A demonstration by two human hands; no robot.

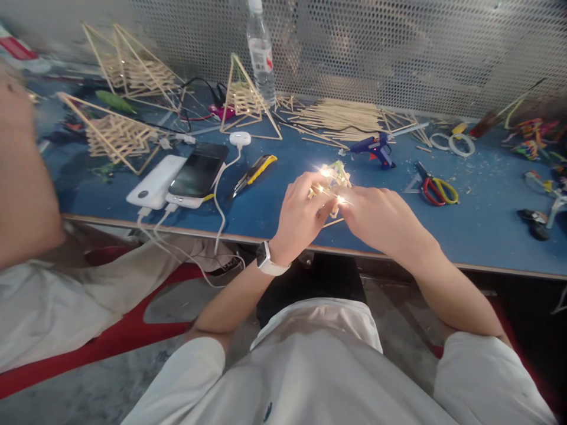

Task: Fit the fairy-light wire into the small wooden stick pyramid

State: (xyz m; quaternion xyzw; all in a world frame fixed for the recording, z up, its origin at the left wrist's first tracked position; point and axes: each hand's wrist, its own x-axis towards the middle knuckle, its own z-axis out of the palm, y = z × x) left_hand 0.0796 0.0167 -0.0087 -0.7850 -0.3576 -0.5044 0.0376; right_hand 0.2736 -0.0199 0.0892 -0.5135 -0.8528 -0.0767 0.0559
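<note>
Both hands meet over a small wooden-stick frame (339, 171) near the table's front edge, wound with glowing fairy lights (325, 173). My left hand (300, 203), with a watch on its wrist, curls its fingers about the frame's left side. From the right, my right hand (376, 215) bends over the frame, its fingers closed at the lights and close to the left fingertips. The hands hide much of the frame, and the exact finger contact is hard to see. Behind it lies a blue glue gun (374, 147); a yellow utility knife (256, 174) lies to the left.
Red-and-yellow scissors (438, 189) and tape rolls (460, 144) lie right. Loose sticks (341, 118) and a water bottle (261, 59) are along the perforated panel. A phone (199, 171), power bank (155, 183) and stick pyramids (117, 139) occupy the left, beside another person's arm (29, 177).
</note>
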